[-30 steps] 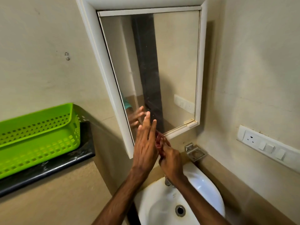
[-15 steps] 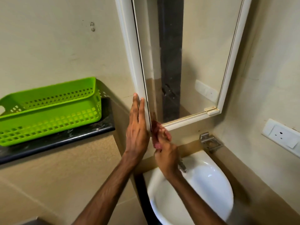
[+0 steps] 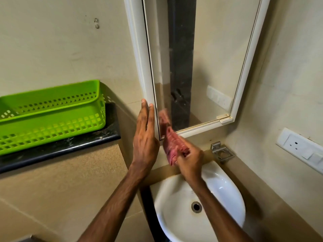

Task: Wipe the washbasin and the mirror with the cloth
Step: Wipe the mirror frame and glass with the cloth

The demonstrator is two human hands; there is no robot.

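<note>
A white-framed mirror (image 3: 209,67) hangs on the wall above a white washbasin (image 3: 176,212). My left hand (image 3: 145,142) lies flat, fingers straight, against the mirror's left frame near its bottom corner. My right hand (image 3: 190,159) grips a bunched red cloth (image 3: 172,145), whose upper end touches the mirror's lower left corner. The cloth's reflection shows in the glass just above it. The tap is hidden behind my right hand.
A green plastic basket (image 3: 52,116) stands on a black shelf (image 3: 70,145) to the left. A metal soap holder (image 3: 222,151) is fixed to the wall right of the basin. A white socket plate (image 3: 300,148) sits on the right wall.
My left hand moved from the mirror glass to its left frame and stays there. My right hand with the cloth remains at the mirror's lower left corner. The view shifted.
</note>
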